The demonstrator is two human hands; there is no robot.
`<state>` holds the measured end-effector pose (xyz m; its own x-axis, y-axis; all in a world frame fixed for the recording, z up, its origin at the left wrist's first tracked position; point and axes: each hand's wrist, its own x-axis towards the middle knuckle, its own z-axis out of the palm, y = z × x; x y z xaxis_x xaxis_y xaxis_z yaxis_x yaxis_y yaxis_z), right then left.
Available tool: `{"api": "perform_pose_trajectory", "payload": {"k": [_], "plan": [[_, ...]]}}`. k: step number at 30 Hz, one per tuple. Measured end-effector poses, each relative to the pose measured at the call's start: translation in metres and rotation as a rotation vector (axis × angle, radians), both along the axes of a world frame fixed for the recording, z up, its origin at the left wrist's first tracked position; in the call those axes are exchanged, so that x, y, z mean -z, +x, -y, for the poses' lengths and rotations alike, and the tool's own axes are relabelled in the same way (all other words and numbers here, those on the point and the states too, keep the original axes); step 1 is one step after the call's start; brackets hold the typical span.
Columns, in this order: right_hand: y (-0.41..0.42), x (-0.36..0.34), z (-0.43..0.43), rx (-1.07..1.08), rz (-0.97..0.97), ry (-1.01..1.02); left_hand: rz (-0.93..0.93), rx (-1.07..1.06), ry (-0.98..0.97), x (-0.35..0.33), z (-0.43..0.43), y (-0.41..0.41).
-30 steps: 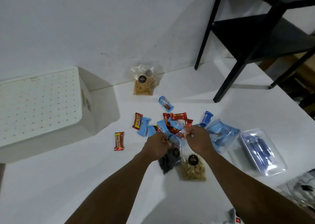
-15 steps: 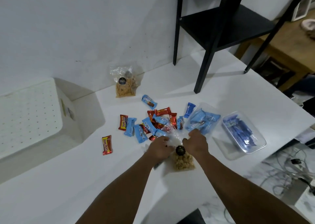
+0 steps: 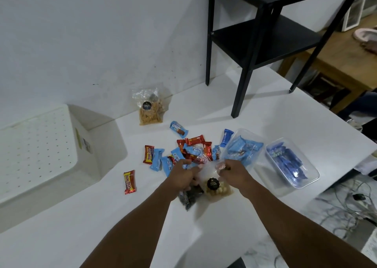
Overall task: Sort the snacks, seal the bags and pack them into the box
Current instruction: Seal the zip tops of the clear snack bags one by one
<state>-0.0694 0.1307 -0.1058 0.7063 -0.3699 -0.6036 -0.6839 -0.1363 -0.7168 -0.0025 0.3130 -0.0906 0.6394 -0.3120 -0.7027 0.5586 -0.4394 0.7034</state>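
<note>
Both hands, left hand [image 3: 183,172] and right hand [image 3: 234,171], pinched the thin, light, slippery nut bag [image 3: 214,184] at its top edge, lower centre of frame, probably the best hold for sealing.

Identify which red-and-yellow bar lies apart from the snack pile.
The red-and-yellow bar nearest the white box, alone on the table; the other touches a blue wrapper at the pile's edge.

Black shelf unit [image 3: 263,33] on white table [image 3: 61,237] — cables [image 3: 346,206] beside.
</note>
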Motion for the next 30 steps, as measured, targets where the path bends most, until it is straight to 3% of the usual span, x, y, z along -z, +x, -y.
{"api": "perform_pose_trajectory", "payload": {"k": [5,13,23,30], "plan": [[0.032,-0.047,0.012,-0.203,0.093,0.031,0.104,0.139,0.013,-0.049,-0.014,0.036],[0.097,-0.126,0.01,-0.373,0.273,0.005,0.369,0.185,-0.039,-0.13,-0.033,0.078],[0.136,-0.184,-0.031,-0.483,0.427,0.092,0.623,0.114,-0.009,-0.181,-0.066,0.1],[0.143,-0.197,-0.061,-0.41,0.567,0.166,0.691,0.041,-0.014,-0.196,-0.085,0.104]]}}
